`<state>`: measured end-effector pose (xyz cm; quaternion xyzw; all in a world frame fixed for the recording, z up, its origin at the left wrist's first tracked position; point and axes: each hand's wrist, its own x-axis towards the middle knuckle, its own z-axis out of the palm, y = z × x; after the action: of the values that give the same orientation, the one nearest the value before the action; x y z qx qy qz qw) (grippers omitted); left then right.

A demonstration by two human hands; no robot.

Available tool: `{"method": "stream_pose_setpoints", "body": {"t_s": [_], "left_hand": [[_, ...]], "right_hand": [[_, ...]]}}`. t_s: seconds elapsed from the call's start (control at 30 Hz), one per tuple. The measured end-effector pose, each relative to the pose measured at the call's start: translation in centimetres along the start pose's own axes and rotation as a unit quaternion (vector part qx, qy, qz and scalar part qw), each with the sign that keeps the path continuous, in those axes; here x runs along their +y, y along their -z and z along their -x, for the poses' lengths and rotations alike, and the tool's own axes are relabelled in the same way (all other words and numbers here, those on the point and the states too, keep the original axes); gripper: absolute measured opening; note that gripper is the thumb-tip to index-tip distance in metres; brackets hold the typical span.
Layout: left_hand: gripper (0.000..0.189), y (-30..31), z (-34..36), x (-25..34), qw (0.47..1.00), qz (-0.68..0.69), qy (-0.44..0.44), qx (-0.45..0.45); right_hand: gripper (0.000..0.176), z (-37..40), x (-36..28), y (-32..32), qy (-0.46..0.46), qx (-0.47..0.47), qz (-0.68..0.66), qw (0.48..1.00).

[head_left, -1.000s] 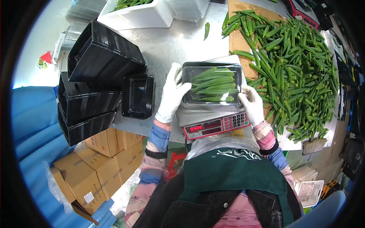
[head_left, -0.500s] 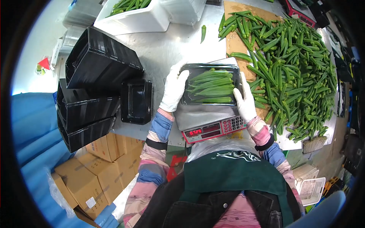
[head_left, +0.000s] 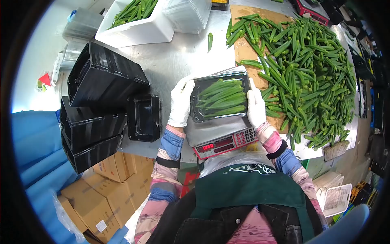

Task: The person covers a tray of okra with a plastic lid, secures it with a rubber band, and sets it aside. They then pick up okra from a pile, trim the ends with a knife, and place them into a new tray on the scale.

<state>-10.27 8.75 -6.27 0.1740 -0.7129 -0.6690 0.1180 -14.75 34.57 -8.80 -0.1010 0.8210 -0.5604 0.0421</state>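
A black plastic tray of okra (head_left: 221,97), with what looks like a clear lid over it, is at the scale's plate. My left hand (head_left: 180,104), in a white glove, grips its left edge with the thumb on top. On the opposite edge, my gloved right hand (head_left: 256,106) is closed, its fingers along the side. Under the tray is a digital scale (head_left: 215,147) with a red front; its lit display seems to read 1.060. Whether the tray's whole base touches the plate is hidden.
Loose okra (head_left: 308,77) is heaped on cardboard at the right. Stacked black trays (head_left: 107,75) and a single black tray (head_left: 144,118) stand left. Behind are a white bin (head_left: 138,34) of okra and stacked clear lids (head_left: 187,14). Cardboard boxes (head_left: 95,199) sit lower left.
Both hands have shifted their hold along the tray's sides, and the tray is turned slightly. The scale's reading has gone from about 0.725 to 1.060. The whole view has shifted a little.
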Motion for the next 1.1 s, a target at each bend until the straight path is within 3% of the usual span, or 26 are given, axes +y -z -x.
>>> {"method": "stream_pose_setpoints", "body": {"t_s": [0.17, 0.27, 0.33, 0.43, 0.47, 0.57, 0.63, 0.7, 0.83, 0.9, 1.0, 1.1], "left_hand": [[0.032, 1.4, -1.1, -1.5, 0.998, 0.015, 0.044, -0.045], [0.035, 1.8, -0.9, -2.4, 0.997, -0.002, -0.038, -0.060], [0.037, 1.7, 0.6, -0.8, 0.998, -0.057, -0.035, -0.020], [0.040, 1.3, 4.4, 1.5, 0.998, 0.031, 0.041, 0.043], [0.040, 1.9, 5.4, 1.7, 0.997, 0.027, 0.061, 0.048], [0.037, 3.0, 9.2, 1.1, 0.989, 0.045, 0.139, 0.034], [0.037, 2.2, 11.3, 1.0, 0.979, 0.077, 0.186, 0.029], [0.037, 1.5, 12.7, 1.0, 0.958, 0.201, 0.201, 0.045], [0.029, 1.2, 13.1, 0.0, 0.928, 0.282, 0.236, 0.058], [0.026, 1.3, 12.9, -0.6, 0.916, 0.315, 0.245, 0.044], [0.024, 1.8, 12.4, -1.5, 0.882, 0.403, 0.246, 0.001], [0.024, 1.6, 12.5, -1.5, 0.838, 0.486, 0.249, -0.024]], "right_hand": [[0.047, -0.6, 1.4, 0.3, -0.005, -0.027, -0.006, 1.000], [0.048, 0.0, 0.9, 0.7, -0.007, -0.030, 0.005, 1.000], [0.048, 1.1, 1.4, 0.9, 0.004, -0.013, -0.007, 1.000], [0.047, 3.2, -0.2, 3.6, -0.075, -0.039, -0.073, 0.994], [0.043, 3.8, -0.4, 3.9, -0.148, -0.030, -0.141, 0.978], [0.041, 4.5, -1.0, 5.6, -0.254, -0.103, -0.175, 0.946], [0.033, 4.6, -1.3, 5.5, -0.267, -0.098, -0.212, 0.935], [0.029, 4.4, -0.4, 5.5, -0.287, -0.115, -0.256, 0.916], [0.020, 4.4, 0.8, 4.9, -0.310, -0.115, -0.426, 0.842], [0.018, 4.2, 1.1, 5.0, -0.314, -0.133, -0.478, 0.810], [0.028, 4.2, 1.8, 4.7, -0.338, -0.135, -0.513, 0.777], [0.025, 4.3, 2.7, 4.4, -0.309, -0.136, -0.569, 0.750]]}}
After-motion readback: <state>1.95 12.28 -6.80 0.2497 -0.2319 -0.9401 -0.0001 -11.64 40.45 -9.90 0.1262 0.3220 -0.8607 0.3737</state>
